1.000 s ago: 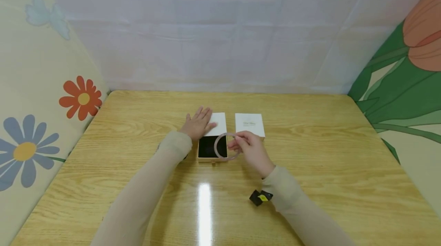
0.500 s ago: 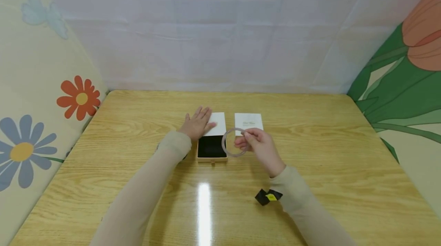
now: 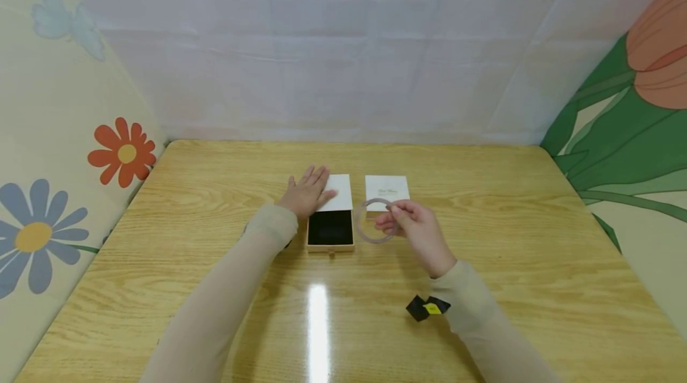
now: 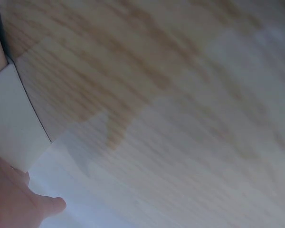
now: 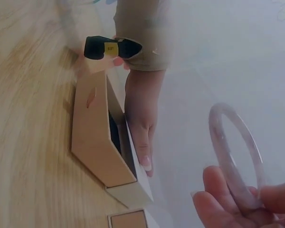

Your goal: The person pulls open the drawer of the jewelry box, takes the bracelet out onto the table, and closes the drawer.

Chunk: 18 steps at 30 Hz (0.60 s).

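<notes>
My left hand (image 3: 305,197) rests with straight, spread fingers on the white cover (image 3: 339,192) of a small drawer box. Its tan drawer (image 3: 322,249) is pulled out toward me and shows a black lining with nothing lying on it. Between thumb and fingers, my right hand (image 3: 421,231) pinches a pale, translucent bangle (image 5: 219,137). In the head view the bangle is held up just right of the drawer, apart from it. The left wrist view catches only part of the left hand (image 4: 14,199) beside the white cover.
A second white box (image 3: 387,184) with small gold lettering stands to the right of the drawer box, behind the bangle. Both are on a wood-grain table (image 3: 483,192). A pale cloth (image 3: 343,61) hangs along the back. Black wrist gear (image 3: 417,308) sits at the right sleeve.
My right hand has moved right with the bangle, from over the drawer to beside it, so the drawer's black lining is now fully uncovered. The left hand stays in place.
</notes>
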Tool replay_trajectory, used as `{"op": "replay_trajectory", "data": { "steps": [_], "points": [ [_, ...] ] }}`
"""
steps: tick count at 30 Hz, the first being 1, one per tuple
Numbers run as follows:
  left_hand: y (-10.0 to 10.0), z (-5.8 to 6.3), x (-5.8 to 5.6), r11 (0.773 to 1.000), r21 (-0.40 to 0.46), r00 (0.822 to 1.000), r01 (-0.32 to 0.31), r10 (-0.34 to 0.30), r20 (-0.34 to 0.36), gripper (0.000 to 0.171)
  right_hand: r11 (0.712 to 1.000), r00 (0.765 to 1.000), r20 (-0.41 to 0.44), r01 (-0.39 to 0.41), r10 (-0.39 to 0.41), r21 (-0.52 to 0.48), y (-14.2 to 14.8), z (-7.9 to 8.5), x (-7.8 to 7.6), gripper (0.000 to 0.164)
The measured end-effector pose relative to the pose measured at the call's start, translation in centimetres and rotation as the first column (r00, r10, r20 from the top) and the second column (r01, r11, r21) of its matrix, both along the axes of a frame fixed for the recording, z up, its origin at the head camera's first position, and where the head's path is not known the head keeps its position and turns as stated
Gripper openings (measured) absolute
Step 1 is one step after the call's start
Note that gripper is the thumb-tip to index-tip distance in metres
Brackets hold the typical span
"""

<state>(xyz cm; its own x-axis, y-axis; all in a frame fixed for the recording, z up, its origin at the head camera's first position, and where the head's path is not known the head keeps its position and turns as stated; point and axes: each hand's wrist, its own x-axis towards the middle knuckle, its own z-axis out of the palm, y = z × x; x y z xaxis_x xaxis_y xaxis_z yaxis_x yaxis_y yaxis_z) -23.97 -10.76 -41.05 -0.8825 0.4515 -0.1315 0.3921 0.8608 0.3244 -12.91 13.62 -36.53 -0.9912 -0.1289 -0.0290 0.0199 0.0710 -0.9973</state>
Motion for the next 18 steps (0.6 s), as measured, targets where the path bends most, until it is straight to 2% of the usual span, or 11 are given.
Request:
{"op": "replay_trajectory", "data": {
  "steps": [11, 18],
  "points": [
    [0.0, 0.2, 0.1, 1.000, -0.003, 1.000, -0.004, 0.004, -0.005, 0.070, 0.999, 0.999, 0.018, 0.045, -0.045, -0.028, 0.9, -0.5, 0.1, 0.027],
    [-0.1, -0.3, -0.1, 1.000, -0.010, 1.000, -0.001, 0.001, -0.011, 0.072, 0.996, 0.997, 0.031, 0.077, -0.076, -0.038, 1.6, -0.8, 0.2, 0.027]
  ]
}}
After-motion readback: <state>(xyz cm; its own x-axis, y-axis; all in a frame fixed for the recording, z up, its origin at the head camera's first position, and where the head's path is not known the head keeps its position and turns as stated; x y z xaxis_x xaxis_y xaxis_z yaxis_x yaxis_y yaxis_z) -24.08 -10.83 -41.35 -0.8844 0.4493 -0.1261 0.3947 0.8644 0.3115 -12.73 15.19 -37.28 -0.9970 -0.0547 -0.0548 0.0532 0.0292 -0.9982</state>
